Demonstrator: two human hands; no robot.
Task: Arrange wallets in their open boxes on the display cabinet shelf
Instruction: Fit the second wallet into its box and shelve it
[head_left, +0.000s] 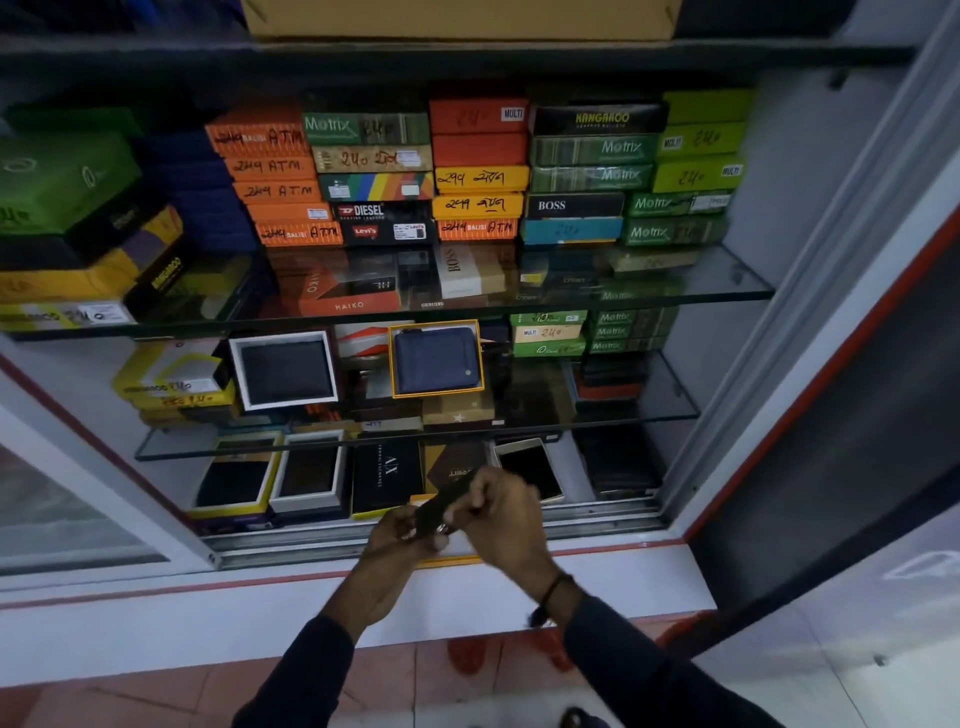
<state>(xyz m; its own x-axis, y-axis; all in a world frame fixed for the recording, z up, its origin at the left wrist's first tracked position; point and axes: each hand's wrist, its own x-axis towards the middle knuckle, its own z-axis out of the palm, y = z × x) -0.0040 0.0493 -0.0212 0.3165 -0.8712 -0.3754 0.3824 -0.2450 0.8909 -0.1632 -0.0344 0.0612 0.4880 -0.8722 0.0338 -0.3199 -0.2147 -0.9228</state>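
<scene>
Both my hands hold a dark wallet (441, 506) in front of the cabinet's bottom shelf. My left hand (402, 535) grips its lower end, my right hand (501, 512) pinches its upper edge. An orange box edge (452, 561) shows just beneath my hands. On the middle shelf a blue wallet (436, 358) stands in an orange-rimmed open box, beside a dark wallet in a white-rimmed open box (284, 371). The bottom shelf carries open boxes with dark wallets (231, 480) (311, 475), a black AX box (387, 475) and a white-rimmed box (530, 467).
The upper glass shelf (701, 291) bears stacks of closed orange, green, yellow and black boxes (478, 171). A sliding-door rail (363, 543) runs along the cabinet's front. A dark door panel (831, 441) stands open at the right. Red floor tiles (405, 670) lie below.
</scene>
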